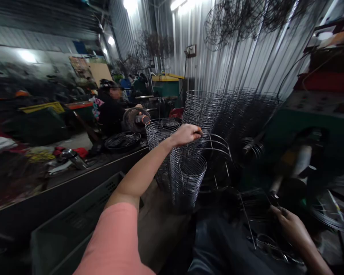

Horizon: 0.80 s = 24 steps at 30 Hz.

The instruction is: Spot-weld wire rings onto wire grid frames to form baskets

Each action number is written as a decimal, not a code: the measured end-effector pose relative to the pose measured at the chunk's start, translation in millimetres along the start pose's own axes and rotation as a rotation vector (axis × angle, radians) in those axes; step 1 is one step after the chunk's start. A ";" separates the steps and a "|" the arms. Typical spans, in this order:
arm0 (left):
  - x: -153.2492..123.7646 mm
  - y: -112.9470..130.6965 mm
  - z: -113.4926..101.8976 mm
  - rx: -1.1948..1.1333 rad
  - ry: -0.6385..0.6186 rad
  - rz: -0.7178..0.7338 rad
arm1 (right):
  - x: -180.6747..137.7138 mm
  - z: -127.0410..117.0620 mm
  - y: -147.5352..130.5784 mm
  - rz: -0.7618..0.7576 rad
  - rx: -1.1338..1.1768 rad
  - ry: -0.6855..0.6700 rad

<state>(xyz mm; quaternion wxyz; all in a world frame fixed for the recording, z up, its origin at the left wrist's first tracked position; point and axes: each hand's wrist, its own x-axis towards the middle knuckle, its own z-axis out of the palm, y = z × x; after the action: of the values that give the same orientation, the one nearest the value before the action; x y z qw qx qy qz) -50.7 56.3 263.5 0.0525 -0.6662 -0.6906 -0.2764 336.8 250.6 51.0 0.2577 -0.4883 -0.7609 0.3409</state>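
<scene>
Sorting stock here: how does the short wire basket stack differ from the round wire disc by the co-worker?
The short wire basket stack is a deep, open-topped cylinder, while the round wire disc is shallow. The stack's wires sit widely spaced; the disc's look far denser. The stack stands just below the left hand; the disc is at the co-worker's hand, farther off. Both are made of metal wire in round shapes.
</scene>
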 end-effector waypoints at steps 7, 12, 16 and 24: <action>-8.2 -6.7 47.4 0.465 0.096 -0.089 | -25.0 -0.8 -0.9 0.036 0.077 -0.006; -39.9 -22.4 153.2 0.478 -0.182 -0.131 | -39.8 -0.8 -1.5 0.094 0.144 0.008; -56.9 -30.9 200.0 0.436 -0.226 -0.114 | -47.9 -3.0 -5.3 0.126 0.163 0.015; -60.7 -45.6 202.1 0.285 -0.170 -0.198 | -59.7 6.8 -6.6 0.150 0.157 -0.003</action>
<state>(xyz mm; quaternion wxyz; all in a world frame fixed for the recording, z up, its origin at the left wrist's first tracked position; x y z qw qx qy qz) -27.7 95.4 52.4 0.0602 -0.6020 -0.7868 -0.1223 351.5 192.0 48.3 0.2677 -0.5215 -0.6937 0.4185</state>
